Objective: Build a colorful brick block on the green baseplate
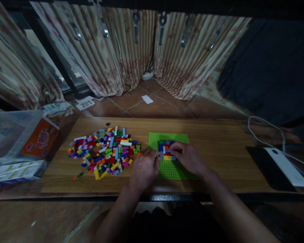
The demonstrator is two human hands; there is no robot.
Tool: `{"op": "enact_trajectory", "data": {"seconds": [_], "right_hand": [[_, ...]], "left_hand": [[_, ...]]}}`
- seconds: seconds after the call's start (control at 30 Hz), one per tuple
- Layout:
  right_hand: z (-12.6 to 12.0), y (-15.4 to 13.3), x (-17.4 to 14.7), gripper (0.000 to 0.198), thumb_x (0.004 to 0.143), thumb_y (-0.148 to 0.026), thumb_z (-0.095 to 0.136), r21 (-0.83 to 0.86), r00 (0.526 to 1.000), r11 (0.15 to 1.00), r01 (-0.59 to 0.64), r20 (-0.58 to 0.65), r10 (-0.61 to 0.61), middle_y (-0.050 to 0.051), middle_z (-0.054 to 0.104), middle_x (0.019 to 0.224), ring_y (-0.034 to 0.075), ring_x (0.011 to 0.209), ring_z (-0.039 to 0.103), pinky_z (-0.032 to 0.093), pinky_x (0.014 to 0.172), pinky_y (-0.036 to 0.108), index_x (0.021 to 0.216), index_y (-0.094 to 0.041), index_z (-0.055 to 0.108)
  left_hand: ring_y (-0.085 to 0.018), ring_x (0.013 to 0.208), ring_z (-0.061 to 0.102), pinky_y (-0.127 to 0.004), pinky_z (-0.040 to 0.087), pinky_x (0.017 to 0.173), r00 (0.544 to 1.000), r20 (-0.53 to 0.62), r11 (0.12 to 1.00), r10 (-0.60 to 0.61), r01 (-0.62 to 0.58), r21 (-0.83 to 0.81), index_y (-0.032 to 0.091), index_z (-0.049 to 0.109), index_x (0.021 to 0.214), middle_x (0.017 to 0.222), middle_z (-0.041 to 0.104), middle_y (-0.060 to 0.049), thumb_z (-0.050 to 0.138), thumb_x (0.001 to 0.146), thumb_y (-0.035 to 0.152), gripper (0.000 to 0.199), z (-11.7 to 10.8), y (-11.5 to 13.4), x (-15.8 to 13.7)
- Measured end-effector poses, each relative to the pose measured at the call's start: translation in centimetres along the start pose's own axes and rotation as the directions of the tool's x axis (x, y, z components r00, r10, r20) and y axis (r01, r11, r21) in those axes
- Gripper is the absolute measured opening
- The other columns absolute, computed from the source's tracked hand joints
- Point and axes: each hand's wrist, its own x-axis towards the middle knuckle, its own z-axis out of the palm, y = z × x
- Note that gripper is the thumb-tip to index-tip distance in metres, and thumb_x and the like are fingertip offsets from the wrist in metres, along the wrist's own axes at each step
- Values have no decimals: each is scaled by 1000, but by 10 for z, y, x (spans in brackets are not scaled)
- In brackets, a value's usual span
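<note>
A lime-green studded baseplate (177,171) lies on the wooden tabletop. On it is a low block of toy bricks (168,157) in blue, red, white, yellow, green and purple. My right hand (188,157) reaches over from the right. Its thumb and fingers pinch together at the top of the bricks, and what lies between them is too small to make out. My left hand (145,167) rests at the plate's left edge with its fingers curled closed. The fingertips come close to the bricks' left side, and whatever they hold is hidden.
Left of the plate spreads a pile of loose toy bricks (108,152). A clear plastic bin (15,128) with an orange label and a white box (17,172) stand at far left. At right lie a black pad (268,168), a white device (288,168) and a white cable (266,119).
</note>
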Motion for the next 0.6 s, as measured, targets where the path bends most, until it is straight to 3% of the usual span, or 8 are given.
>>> {"op": "enact_trajectory", "data": {"seconds": [0.23,0.6], "right_hand": [[7,-2,-1,10,83,-16,59,-148,998,987,60,-4,-62,2,73,89,19,84,65,47,78,32,86,-22,67],[11,0,-1,13,82,-19,61,-80,997,995,56,-46,-59,3,73,88,20,83,66,48,81,35,83,-23,73]], "left_hand": [[-19,94,66,-30,50,81,999,34,998,23,-26,62,22,63,106,103,70,-3,45,94,25,22,8,-1,5],[-18,91,66,-30,51,81,997,75,998,32,-36,56,22,62,106,99,70,-4,41,95,25,24,8,4,6]]}}
